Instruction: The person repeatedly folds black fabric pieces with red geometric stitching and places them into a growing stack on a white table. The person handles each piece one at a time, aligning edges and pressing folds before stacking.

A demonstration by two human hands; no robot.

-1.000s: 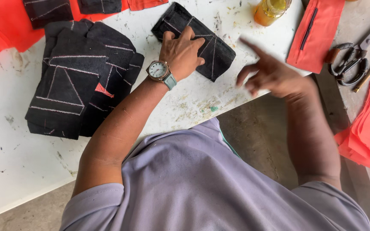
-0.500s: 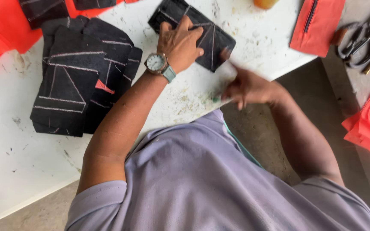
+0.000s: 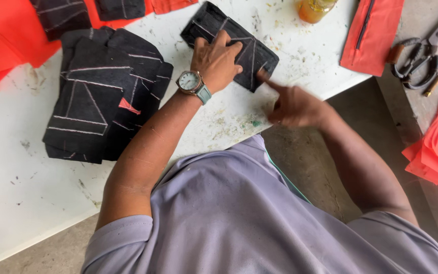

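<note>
Black fabric piece (image 3: 231, 45) with pale chalk lines lies flat near the far edge of the white table (image 3: 21, 187), pinned under the person's left hand (image 3: 216, 63) and met at its near corner by the right hand (image 3: 292, 104).

Nearest the body, the right hand is blurred with motion. Its forefinger points out and its tip seems to touch the near right corner of the piece; the other fingers curl loosely inward, holding nothing. Whether the fingertip presses or only brushes cannot be told through the blur.

A little farther out, the left hand rests palm down on the middle of the piece, fingers (image 3: 223, 38) spread and nearly straight, pressing rather than gripping. A wristwatch (image 3: 189, 81) sits on that wrist.

The likely trouble: that corner lies close to the table edge, so a hard push could buckle it or slide it out from under the palm, throwing the chalk lines askew. The left palm could also smear the chalk.

To the left, a stack of marked black pieces (image 3: 102, 96) lies well apart. Farther off sit orange fabric (image 3: 6, 45), an amber jar (image 3: 315, 7), a red zipped piece (image 3: 371, 35) and scissors (image 3: 419, 53).
</note>
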